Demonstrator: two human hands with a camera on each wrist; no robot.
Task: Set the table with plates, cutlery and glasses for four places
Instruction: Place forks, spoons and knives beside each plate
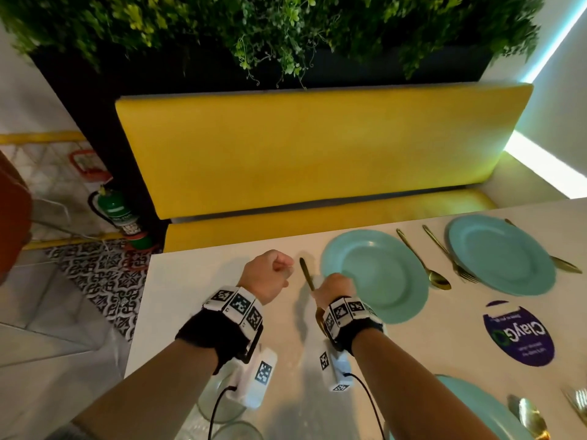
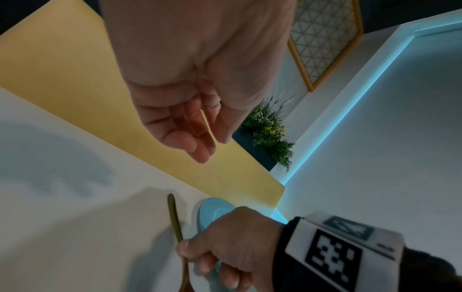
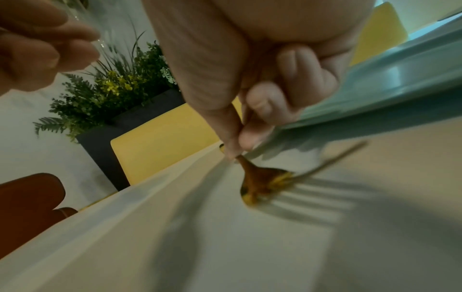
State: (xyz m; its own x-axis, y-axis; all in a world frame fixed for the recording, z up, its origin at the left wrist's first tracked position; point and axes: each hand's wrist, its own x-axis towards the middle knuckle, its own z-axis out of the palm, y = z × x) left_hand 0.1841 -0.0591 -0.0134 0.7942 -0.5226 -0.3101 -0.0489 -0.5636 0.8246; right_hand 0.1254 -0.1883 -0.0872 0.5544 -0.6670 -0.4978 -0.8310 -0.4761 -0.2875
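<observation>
My right hand (image 1: 333,287) grips a gold fork (image 1: 305,271) by its stem, just left of a teal plate (image 1: 381,274) on the white table (image 1: 197,312). The handle points toward the bench and the tines toward me. In the right wrist view the thumb and fingers (image 3: 252,138) pinch the fork (image 3: 265,181) low over the table, and its pronged shadow falls below it. The plate's rim (image 3: 400,75) is close on the right. My left hand (image 1: 270,274) hovers beside the fork, curled into a fist and holding nothing (image 2: 212,146).
A second teal plate (image 1: 502,255) lies further right with a gold spoon (image 1: 425,265) and fork (image 1: 451,255) beside it. A third plate (image 1: 476,408) with cutlery is near me. Glasses (image 1: 222,404) stand under my left forearm. A yellow bench (image 1: 317,147) runs along the far side.
</observation>
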